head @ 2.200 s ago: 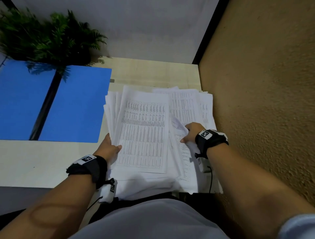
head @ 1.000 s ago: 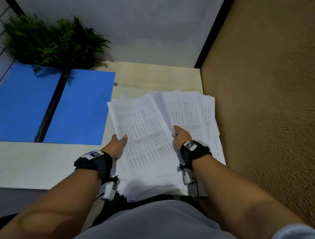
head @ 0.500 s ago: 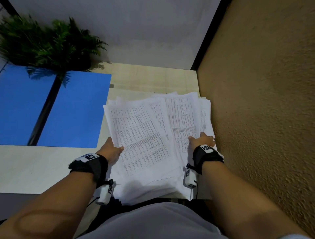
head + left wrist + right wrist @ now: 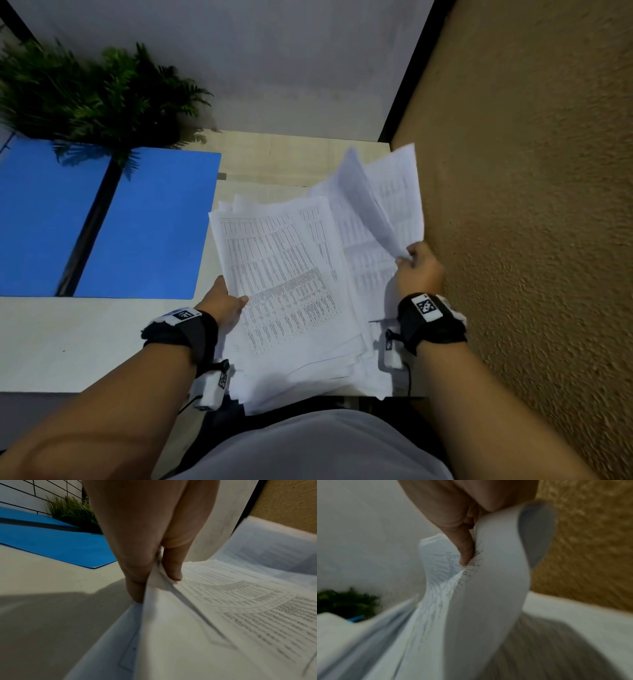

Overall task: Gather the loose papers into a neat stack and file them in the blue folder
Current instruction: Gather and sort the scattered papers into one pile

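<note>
I note an open blue plastic folder at left, green fern overhanging it. My left hand pinches the printed white paper pile at centre; my right hand, flat earlier, now pinches raised sheets.

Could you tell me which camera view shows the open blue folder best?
The head view: the blue folder lies open and flat on the desk, left of the papers, nearly whole. The left wrist view catches only one corner; the right wrist view shows just a blurred blue sliver.
</note>
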### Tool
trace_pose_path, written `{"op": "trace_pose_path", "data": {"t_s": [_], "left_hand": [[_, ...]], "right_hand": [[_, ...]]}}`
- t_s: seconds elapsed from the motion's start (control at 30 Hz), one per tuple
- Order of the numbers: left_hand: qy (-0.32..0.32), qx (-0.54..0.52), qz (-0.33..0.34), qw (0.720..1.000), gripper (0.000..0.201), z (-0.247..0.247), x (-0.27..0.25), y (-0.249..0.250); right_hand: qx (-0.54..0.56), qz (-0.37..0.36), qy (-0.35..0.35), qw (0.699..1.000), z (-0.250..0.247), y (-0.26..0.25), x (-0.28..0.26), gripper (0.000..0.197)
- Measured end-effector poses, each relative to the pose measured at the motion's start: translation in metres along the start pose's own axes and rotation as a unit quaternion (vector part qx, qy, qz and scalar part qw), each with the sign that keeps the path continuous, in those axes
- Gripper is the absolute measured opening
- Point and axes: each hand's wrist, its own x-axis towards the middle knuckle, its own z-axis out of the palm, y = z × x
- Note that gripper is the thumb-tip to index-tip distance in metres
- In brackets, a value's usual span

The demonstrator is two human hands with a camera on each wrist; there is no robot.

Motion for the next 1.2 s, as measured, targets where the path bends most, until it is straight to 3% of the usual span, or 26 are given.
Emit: {"op": "trace_pose_path", "data": {"t_s": [0.13, 0.27, 0.4, 0.47, 0.53, 0.63, 0.7, 0.73, 0.8, 0.83, 0.9, 0.97, 1.07, 1.2], "left_hand": [[0.008, -0.002, 0.001, 1.0, 0.069, -0.001, -0.003, 0.002], [0.002, -0.009, 0.004, 1.0, 0.07, 0.0, -0.005, 0.002], [0.007, -0.03, -0.014, 0.999, 0.079, 0.002, -0.021, 0.013], [0.029, -0.024, -0.048, 0.998, 0.075, 0.007, -0.028, 0.024], [0.045, -0.082, -0.076, 0.993, 0.079, 0.011, -0.034, 0.038], [0.003, -0.174, -0.07, 0.982, 0.096, 0.009, -0.037, 0.037], [-0.029, -0.127, -0.064, 0.989, 0.1, 0.005, -0.042, 0.029], [-0.013, -0.085, -0.053, 0.995, 0.093, 0.005, -0.042, 0.026], [0.02, -0.015, -0.029, 0.999, 0.081, 0.004, -0.041, 0.025], [0.024, 0.003, -0.019, 1.0, 0.077, 0.003, -0.043, 0.027], [0.024, 0.003, 0.002, 1.0, 0.069, 0.001, -0.043, 0.027], [0.033, 0.002, 0.032, 0.999, 0.06, 0.001, -0.046, 0.028], [0.054, -0.022, 0.041, 0.997, 0.054, -0.001, -0.054, 0.033], [0.071, -0.108, 0.04, 0.991, 0.05, -0.007, -0.057, 0.03]], "right_hand": [[0.092, -0.086, 0.105, 0.987, -0.044, -0.054, 0.015, 0.021], [0.237, -0.154, 0.094, 0.955, -0.07, -0.096, 0.014, 0.037], [0.213, -0.093, -0.054, 0.971, -0.036, -0.095, -0.02, 0.035], [0.14, -0.057, -0.125, 0.981, -0.007, -0.075, -0.039, 0.05], [0.067, -0.001, -0.192, 0.979, 0.02, -0.053, -0.053, 0.068], [-0.011, 0.09, -0.243, 0.966, 0.051, -0.026, -0.064, 0.047], [-0.094, -0.019, -0.311, 0.946, 0.067, -0.013, -0.068, 0.03], [-0.122, -0.076, -0.334, 0.932, 0.074, -0.008, -0.068, 0.028], [-0.146, -0.106, -0.321, 0.93, 0.075, -0.003, -0.064, 0.017], [-0.166, -0.097, -0.27, 0.943, 0.074, 0.002, -0.056, 0.014], [-0.22, -0.034, -0.141, 0.965, 0.06, 0.013, -0.035, 0.035], [-0.231, 0.068, -0.078, 0.967, 0.043, 0.03, -0.018, 0.051], [-0.206, 0.153, -0.095, 0.962, 0.027, 0.057, -0.008, 0.073], [-0.242, 0.148, -0.09, 0.955, 0.02, 0.066, -0.009, 0.093]]}}
